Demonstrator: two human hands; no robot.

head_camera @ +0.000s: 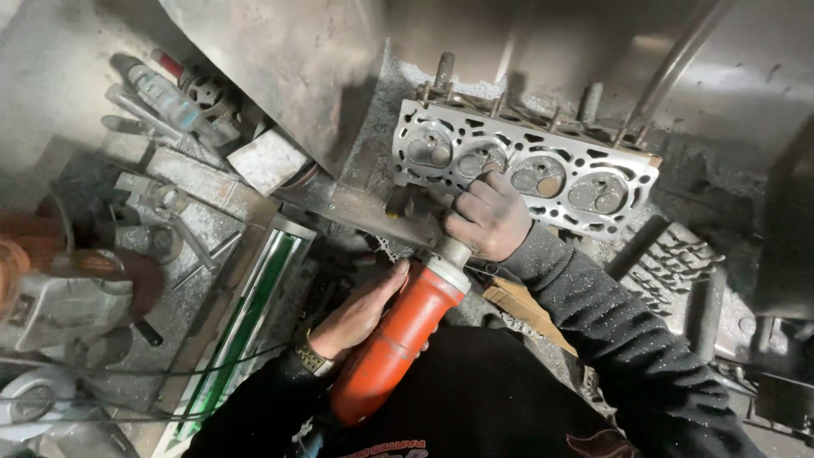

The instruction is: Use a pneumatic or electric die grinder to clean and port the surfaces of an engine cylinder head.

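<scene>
- Two hands on one tool here: an orange-bodied power grinder (pixel 398 339) runs up from the person's lap toward the workpiece, tilted up and to the right.
- The left hand (pixel 360 314) sits on the left side of the orange body, fingers wrapped around it pretty snugly, with a wristwatch (pixel 315 359) showing at the black sleeve.
- The right hand (pixel 490 219) is clamped over the grey metal neck at the front of the grinder, fingers curled down so the working tip is hidden. Can't tell exactly where it touches the metal.
- Both sleeves (pixel 610 322) are black and dusted with pale specks.
- Just past the right hand lies an aluminium cylinder head (pixel 543 161), combustion side up, four round chambers with valves in a row, sitting on the gritty tabletop (pixel 381 110) slightly angled down to the right. The right hand overlaps its near edge around the second chamber.
- Left of the hands there's a green-edged glass pane (pixel 254 305) leaning along the bench, and a grey metal block (pixel 267 159) a bit further up.
- Far left: a wrench (pixel 174 208) lying flat, a spray can (pixel 165 97) on its side, and another machine (pixel 59 297) with white housing.
- Behind it all, a big sheet-metal panel (pixel 280 59).
</scene>
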